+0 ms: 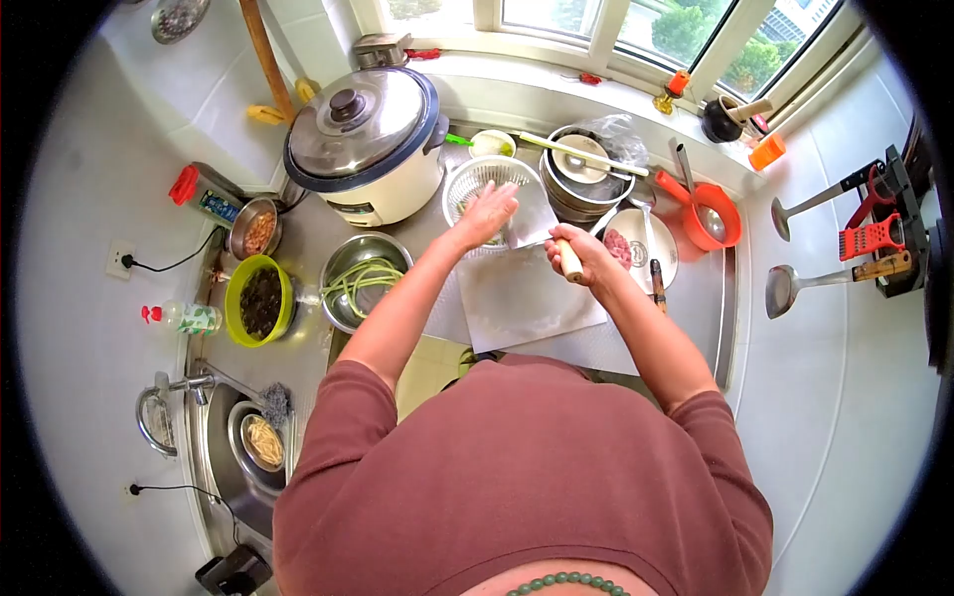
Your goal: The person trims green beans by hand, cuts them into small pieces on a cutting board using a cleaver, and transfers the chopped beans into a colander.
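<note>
My right hand (594, 254) is closed round the wooden handle of a cleaver (534, 217), whose broad blade reaches over the rim of a colander (459, 175). Fingers stretched out, my left hand (485, 215) is over the colander beside the blade. Whether it touches the metal I cannot tell. Below both hands lies a pale cutting board (527, 308). To its left, a steel bowl (338, 260) holds long green stalks (366, 280). A plate (664, 243) with pinkish chopped meat (618, 246) stands to the right, partly behind my right hand.
A large rice cooker (363, 139) stands at the back left. Behind the plate are stacked pots (581, 204) and a red strainer (730, 214). A yellow-green bowl (238, 308) of dark food sits left, above the sink (219, 427). Utensils hang on the right wall.
</note>
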